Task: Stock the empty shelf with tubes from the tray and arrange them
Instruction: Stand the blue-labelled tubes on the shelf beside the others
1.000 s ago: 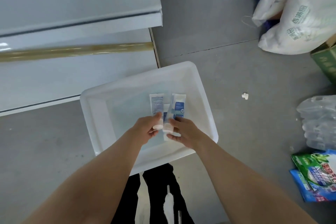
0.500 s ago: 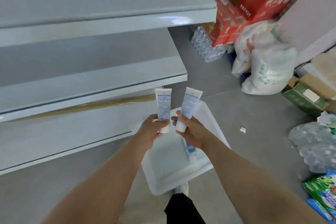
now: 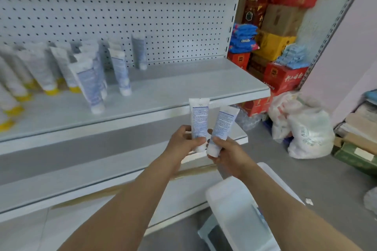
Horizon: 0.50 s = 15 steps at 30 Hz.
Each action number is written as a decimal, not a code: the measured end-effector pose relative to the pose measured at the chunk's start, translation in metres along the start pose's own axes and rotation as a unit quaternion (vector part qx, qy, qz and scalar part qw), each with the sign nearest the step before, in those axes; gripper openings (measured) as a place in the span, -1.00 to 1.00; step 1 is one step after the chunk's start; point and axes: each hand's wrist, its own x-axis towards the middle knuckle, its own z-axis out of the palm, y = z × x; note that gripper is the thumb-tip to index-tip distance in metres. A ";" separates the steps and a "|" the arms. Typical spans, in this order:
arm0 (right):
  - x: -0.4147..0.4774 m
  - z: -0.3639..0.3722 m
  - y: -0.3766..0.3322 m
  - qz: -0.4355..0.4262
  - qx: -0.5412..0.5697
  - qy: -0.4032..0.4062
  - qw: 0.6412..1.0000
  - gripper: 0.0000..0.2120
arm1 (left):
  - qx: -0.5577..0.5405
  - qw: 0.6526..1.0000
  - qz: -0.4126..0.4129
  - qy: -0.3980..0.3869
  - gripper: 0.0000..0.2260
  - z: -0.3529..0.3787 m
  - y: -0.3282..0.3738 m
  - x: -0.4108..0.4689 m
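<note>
Left hand (image 3: 184, 140) grips one white tube (image 3: 199, 120) upright, fingers closed around its lower end. Right hand (image 3: 228, 149) likewise clasps a second tube (image 3: 222, 126), tilted right. Both tubes sit just below the shelf (image 3: 183, 87) front edge. The tray (image 3: 240, 210) lies below the shelf, on the floor.

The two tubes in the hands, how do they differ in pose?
The tube in the left hand, the left tube, stands nearly upright; the tube in the right hand, the right tube, tilts to the right at its top. The left tube's crimped end reaches higher, overlapping the shelf edge; the right tube's sits lower. Both are white with blue print, cap end down, gripped near the cap.
</note>
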 end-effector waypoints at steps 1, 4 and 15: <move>0.000 0.011 -0.008 -0.017 -0.008 -0.007 1.000 -0.57 | 0.006 1.000 0.018 0.007 -0.62 -0.008 0.009 -0.002; 0.004 0.038 -0.032 -0.059 -0.037 -0.035 0.997 -0.58 | 0.006 0.997 0.071 0.035 -0.64 -0.031 0.032 -0.008; 0.074 0.138 -0.089 -0.163 -0.127 -0.067 0.976 -0.69 | 0.009 0.966 0.165 0.199 -0.72 -0.117 0.084 -0.005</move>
